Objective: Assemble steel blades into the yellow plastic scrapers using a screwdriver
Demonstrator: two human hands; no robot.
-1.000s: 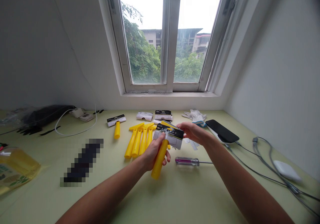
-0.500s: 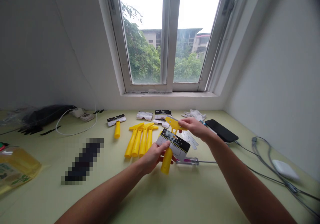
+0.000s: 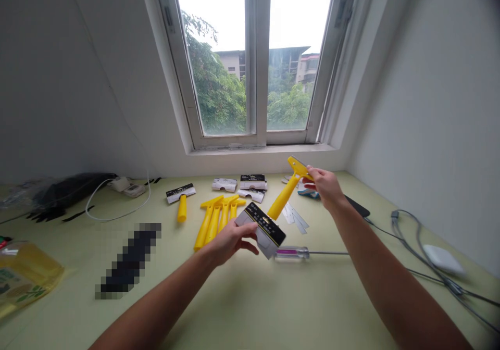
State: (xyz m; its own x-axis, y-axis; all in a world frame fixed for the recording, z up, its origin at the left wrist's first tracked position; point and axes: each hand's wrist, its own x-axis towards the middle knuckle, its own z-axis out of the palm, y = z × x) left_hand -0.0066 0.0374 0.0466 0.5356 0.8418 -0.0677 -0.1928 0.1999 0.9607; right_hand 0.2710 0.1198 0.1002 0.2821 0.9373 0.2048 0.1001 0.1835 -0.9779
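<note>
The yellow scraper (image 3: 286,194) was pinched by its head in the right hand (image 3: 326,184), handle end by the card sleeve (image 3: 265,230). The left hand (image 3: 234,239), loosely curled, had that sleeve pinched; a screwdriver (image 3: 299,253) lay just right.

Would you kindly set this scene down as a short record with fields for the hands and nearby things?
Left hand: holds a printed card
Right hand: holds a yellow scraper by its head
Contact: unclear whether yellow scraper and printed card touch
Row on table: other yellow scrapers
Tool: screwdriver, lying flat
Loose pieces: thin strips
</note>
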